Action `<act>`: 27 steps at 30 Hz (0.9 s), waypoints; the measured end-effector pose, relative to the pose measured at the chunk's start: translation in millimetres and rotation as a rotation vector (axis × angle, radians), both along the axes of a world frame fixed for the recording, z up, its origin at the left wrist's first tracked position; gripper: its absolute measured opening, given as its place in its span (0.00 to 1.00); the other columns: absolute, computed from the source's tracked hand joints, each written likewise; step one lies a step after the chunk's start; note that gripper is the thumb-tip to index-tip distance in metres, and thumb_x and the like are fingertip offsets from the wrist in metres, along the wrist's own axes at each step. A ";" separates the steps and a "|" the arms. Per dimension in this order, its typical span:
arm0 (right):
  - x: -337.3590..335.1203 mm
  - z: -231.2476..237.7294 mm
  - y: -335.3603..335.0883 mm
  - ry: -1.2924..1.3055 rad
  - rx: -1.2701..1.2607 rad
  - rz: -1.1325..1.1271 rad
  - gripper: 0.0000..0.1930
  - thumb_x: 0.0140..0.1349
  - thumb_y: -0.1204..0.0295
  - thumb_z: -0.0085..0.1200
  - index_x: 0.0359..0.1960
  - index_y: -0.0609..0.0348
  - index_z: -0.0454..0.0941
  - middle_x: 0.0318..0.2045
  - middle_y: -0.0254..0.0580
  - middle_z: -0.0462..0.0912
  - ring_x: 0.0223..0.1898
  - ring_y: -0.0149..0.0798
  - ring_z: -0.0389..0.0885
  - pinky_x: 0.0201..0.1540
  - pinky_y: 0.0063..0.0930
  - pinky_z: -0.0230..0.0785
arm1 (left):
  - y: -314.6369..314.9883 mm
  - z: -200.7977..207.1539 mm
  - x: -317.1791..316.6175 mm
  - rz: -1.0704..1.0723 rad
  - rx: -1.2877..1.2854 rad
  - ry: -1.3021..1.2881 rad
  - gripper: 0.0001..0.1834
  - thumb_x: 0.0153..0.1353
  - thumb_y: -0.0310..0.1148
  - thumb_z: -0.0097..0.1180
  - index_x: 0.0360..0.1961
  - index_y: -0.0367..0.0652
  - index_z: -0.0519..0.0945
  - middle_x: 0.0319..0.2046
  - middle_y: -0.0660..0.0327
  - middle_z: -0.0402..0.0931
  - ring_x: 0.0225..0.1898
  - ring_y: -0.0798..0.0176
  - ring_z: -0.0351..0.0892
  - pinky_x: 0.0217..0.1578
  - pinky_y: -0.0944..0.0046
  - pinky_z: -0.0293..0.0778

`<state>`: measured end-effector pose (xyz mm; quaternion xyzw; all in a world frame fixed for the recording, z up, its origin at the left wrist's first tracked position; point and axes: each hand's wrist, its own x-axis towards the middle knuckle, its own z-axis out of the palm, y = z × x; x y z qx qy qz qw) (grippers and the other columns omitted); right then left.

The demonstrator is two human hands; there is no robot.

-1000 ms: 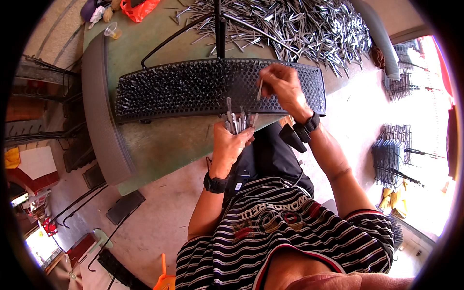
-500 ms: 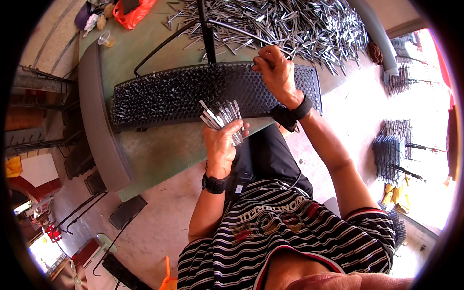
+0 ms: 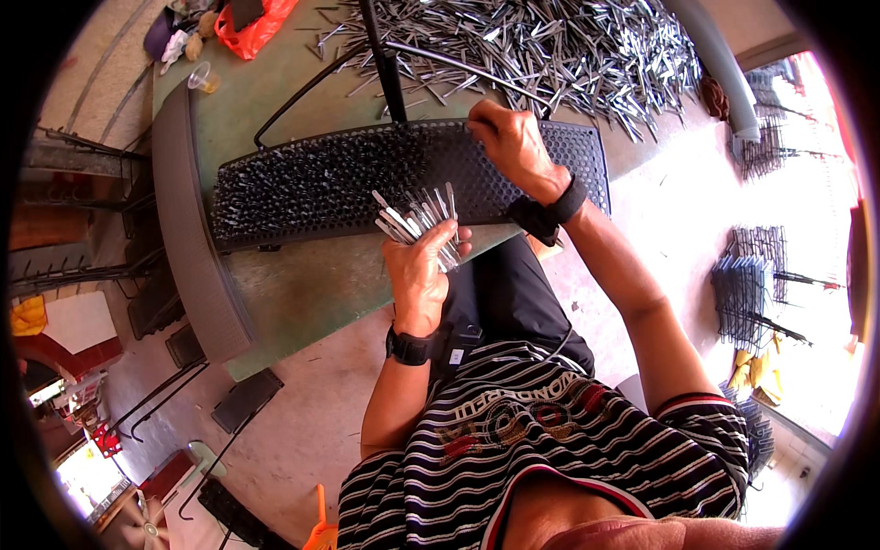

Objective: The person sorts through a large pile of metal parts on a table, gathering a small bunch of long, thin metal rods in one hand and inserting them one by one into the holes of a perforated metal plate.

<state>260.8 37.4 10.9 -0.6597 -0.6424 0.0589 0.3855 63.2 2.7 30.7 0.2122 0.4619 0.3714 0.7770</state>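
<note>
A long black perforated panel (image 3: 573, 151) lies across the table in front of me. Its left part is packed with upright thin strips (image 3: 312, 188), while holes show bare toward its right end. My left hand (image 3: 420, 280) is closed round a fanned bunch of slim, flat metallic strips (image 3: 403, 220) near the panel's front edge. Over the panel, right of the packed part, hovers my right hand (image 3: 521, 151) with its fingers curled together. Whatever those fingertips hold, if anything, is hidden.
A big heap of loose strips (image 3: 550, 55) covers the far table. Black metal bars (image 3: 380, 64) rise behind the panel. A curved grey-brown piece (image 3: 188, 220) lines the table's left edge, near a clear cup (image 3: 203, 78) and red plastic bag (image 3: 257, 27).
My right hand has shifted slightly left and down over the panel, and its fingers have curled in. The left hand keeps its bunch of strips, nearly still.
</note>
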 end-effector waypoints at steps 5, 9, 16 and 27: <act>-0.9 18.4 -3.9 -0.026 -0.145 0.005 0.07 0.58 0.72 0.56 0.31 0.65 0.79 0.24 0.46 0.82 0.19 0.32 0.80 0.21 0.23 0.70 | -0.5 5.5 3.4 0.004 0.011 0.025 0.07 0.50 0.16 0.58 0.32 0.31 0.77 0.27 0.55 0.78 0.22 0.61 0.79 0.21 0.65 0.76; -19.3 39.9 -32.1 0.645 -0.549 0.146 0.11 0.57 0.69 0.58 0.33 0.68 0.80 0.21 0.40 0.81 0.17 0.26 0.78 0.18 0.18 0.68 | 0.0 0.1 7.0 -0.026 0.029 0.022 0.09 0.49 0.16 0.58 0.33 0.33 0.77 0.27 0.56 0.79 0.23 0.61 0.79 0.21 0.65 0.76; -9.7 34.5 -30.2 0.669 -0.078 -0.123 0.05 0.58 0.77 0.52 0.34 0.66 0.74 0.22 0.43 0.81 0.22 0.32 0.82 0.22 0.20 0.72 | -3.9 -8.5 11.6 -0.047 0.069 -0.003 0.13 0.49 0.17 0.58 0.38 0.34 0.76 0.28 0.57 0.78 0.24 0.60 0.80 0.23 0.64 0.78; 4.6 2.8 -8.9 0.243 0.024 -0.140 0.04 0.59 0.77 0.49 0.35 0.64 0.71 0.23 0.49 0.81 0.25 0.39 0.83 0.26 0.28 0.73 | -2.9 -4.7 4.6 -0.039 0.093 0.017 0.07 0.50 0.17 0.58 0.32 0.32 0.77 0.26 0.56 0.78 0.24 0.60 0.80 0.23 0.64 0.78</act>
